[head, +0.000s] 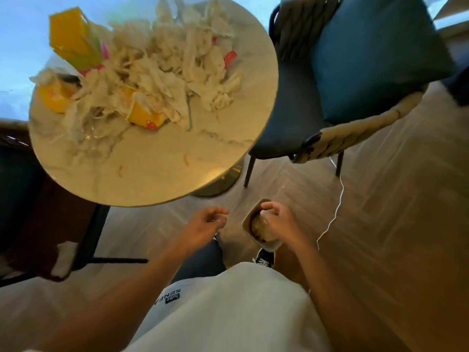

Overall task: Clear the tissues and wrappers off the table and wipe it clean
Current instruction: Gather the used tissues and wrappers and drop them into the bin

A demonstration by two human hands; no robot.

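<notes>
Wood flooring (380, 224) is lying beneath a round marble table (157, 179), where crumpled tissues (162, 72) and yellow wrappers (142, 114) are piling up. Left hand (205, 224) is hanging loosely curled, holding nothing. Right hand (278, 219) is hovering over a small bin (250, 215) on the floor, fingers curled; whether it is gripping tissue cannot be told.

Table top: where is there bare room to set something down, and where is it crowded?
The table is bare along its near edge, between the rim and the tissue heap, save two small scraps. The far half is crowded with tissues and yellow wrappers. Both hands hang below the table, over the floor.
</notes>
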